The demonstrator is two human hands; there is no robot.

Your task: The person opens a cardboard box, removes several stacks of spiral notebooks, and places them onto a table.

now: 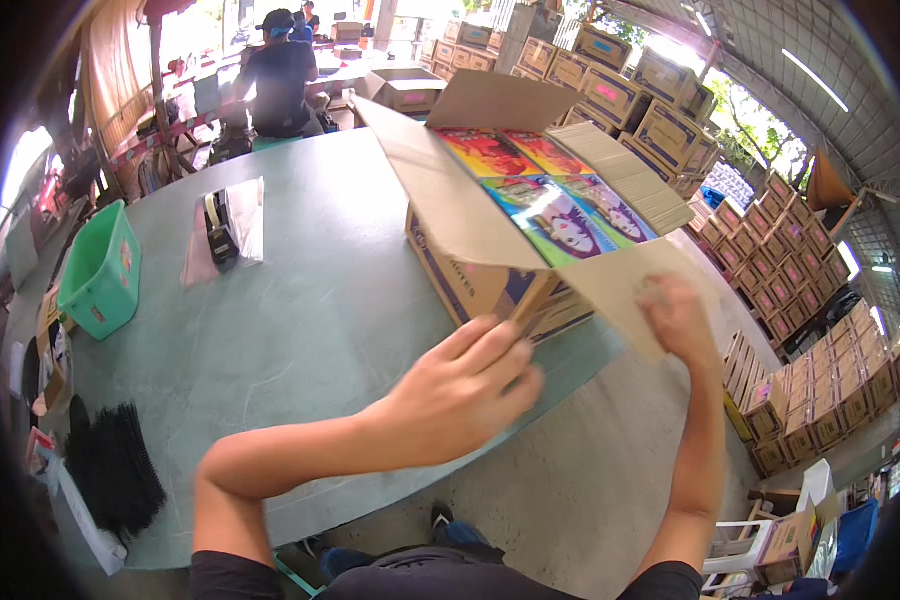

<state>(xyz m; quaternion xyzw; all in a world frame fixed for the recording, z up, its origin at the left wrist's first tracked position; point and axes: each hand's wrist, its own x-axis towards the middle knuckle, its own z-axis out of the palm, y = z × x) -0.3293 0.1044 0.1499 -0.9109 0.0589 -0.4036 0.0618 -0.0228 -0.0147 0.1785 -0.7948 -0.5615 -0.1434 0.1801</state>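
Observation:
An open cardboard carton (480,295) stands near the right edge of the table, its top flaps spread outward. Inside lie glossy, colourful notebook-like packs (550,215) with cartoon pictures, in red and yellow at the far end and blue, green and purple nearer. My left hand (465,385) is at the carton's near lower corner, fingers stretched out and apart, seeming to touch its side. Slightly blurred, my right hand (675,315) has curled fingers at the outer part of the near right flap (610,295); its fingertips are partly hidden.
A black tape dispenser (220,230) lies on clear plastic on the green table (300,340). Along the left edge are a green bin (100,270) and a black bristly bundle (115,470). Stacked cartons (770,250) fill the right background; a seated person (280,85) is beyond the table.

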